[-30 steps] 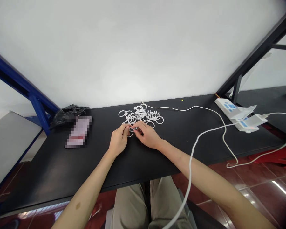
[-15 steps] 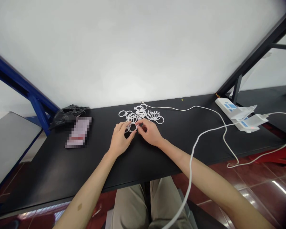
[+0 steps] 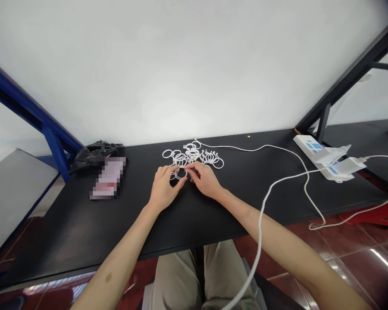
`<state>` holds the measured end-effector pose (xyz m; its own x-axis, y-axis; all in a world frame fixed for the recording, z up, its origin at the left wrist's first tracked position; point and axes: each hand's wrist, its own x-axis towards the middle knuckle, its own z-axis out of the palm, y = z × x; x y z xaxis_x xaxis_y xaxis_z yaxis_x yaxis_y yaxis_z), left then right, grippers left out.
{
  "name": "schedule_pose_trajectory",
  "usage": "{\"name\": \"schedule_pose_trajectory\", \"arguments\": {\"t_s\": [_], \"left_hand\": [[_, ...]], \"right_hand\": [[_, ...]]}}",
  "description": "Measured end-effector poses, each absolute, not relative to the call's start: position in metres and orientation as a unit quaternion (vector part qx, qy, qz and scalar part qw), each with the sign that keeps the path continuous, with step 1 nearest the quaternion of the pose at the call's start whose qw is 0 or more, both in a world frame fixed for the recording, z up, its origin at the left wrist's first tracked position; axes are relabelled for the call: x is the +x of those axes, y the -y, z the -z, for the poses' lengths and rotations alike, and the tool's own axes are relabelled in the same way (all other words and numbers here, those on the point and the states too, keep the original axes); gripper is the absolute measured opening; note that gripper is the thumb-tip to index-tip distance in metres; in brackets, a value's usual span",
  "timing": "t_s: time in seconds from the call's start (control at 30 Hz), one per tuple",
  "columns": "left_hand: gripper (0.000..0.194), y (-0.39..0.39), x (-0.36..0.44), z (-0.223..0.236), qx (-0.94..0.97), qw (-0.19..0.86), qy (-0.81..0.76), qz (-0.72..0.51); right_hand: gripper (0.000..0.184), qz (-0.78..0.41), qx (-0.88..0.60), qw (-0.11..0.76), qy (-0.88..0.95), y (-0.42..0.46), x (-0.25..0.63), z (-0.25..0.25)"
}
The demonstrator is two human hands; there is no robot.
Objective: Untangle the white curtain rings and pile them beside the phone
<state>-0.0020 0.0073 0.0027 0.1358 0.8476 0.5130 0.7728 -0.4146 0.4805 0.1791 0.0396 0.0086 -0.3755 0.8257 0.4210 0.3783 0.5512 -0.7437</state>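
Between my two hands is a white plastic curtain ring (image 3: 180, 178), held upright over the black table (image 3: 200, 221). My left hand (image 3: 162, 188) pinches its left and lower side with thumb and fingers. On the ring's right side, the thumb and forefinger of my right hand (image 3: 206, 180) close at the rim, where a small eyelet seems to sit; the fingertips hide the detail. Just beyond my fingers lies a loose pile of similar white rings (image 3: 192, 153), several showing small eyelets. Some rings of the pile are partly hidden behind my left fingers.
To the left lie a blurred pinkish packet (image 3: 110, 176) and a crumpled black plastic bag (image 3: 92, 154). At the right is a white power strip (image 3: 310, 148) with plugged-in adapters. A white cable (image 3: 265, 202) crosses over my right forearm. A white wall (image 3: 187, 77) stands behind.
My hands stay nearly in place around the ring, with slight finger movement at its right side. The whole view has shifted a little.
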Motion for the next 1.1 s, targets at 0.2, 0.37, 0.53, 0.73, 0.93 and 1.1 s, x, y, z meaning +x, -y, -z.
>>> {"name": "schedule_pose_trajectory", "arguments": {"t_s": [0.2,0.37,0.53,0.73,0.93,1.1], "left_hand": [[0.031,-0.007,-0.002,-0.003,0.751,0.053,-0.534,-0.385],[0.030,-0.006,-0.001,-0.003,0.749,0.053,-0.537,-0.385],[0.033,-0.013,-0.009,-0.004,0.712,0.007,-0.581,-0.395],[0.045,-0.028,-0.041,0.003,0.604,-0.033,-0.722,-0.335],[0.039,-0.028,-0.050,0.003,0.624,-0.067,-0.700,-0.341],[0.021,-0.019,-0.035,0.002,0.692,-0.085,-0.647,-0.309]], "right_hand": [[0.014,-0.248,-0.380,0.412,0.790,-0.038,0.180,-0.010],[0.016,-0.238,-0.387,0.416,0.788,-0.037,0.179,-0.008],[0.022,-0.205,-0.404,0.429,0.781,-0.038,0.180,-0.007],[0.015,-0.098,-0.464,0.393,0.788,-0.049,0.193,-0.010],[0.011,-0.074,-0.473,0.363,0.799,-0.056,0.200,-0.006],[0.012,-0.095,-0.463,0.361,0.804,-0.053,0.197,-0.009]]}}
